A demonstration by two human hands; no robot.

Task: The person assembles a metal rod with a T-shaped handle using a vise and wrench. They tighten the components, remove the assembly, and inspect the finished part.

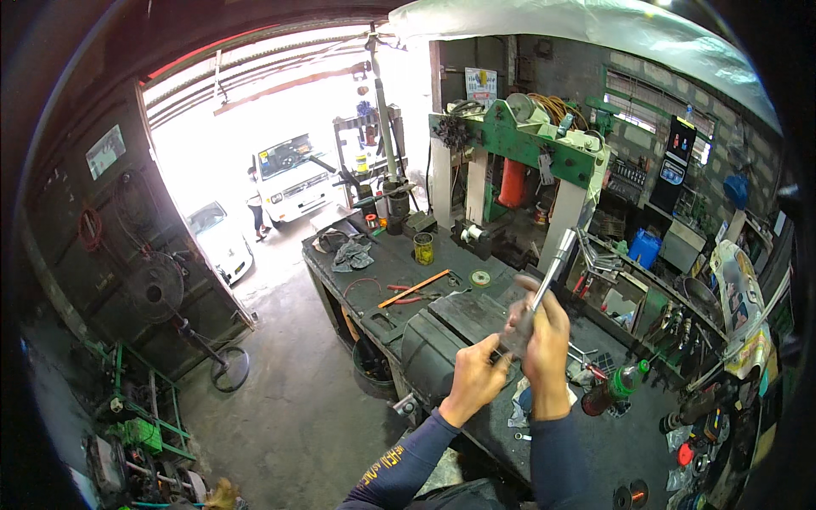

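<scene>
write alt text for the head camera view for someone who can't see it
A person's right hand grips a shiny silver cylindrical metal tool, left hand close by, above a dark, cluttered workbench with a thin orange strip and a green-capped plastic bottle. Behind stand a green steel frame and, outside, a white van.

The wide head view looks down and forward at a near workbench (391, 262). It reaches a distant van (293, 183).
</scene>
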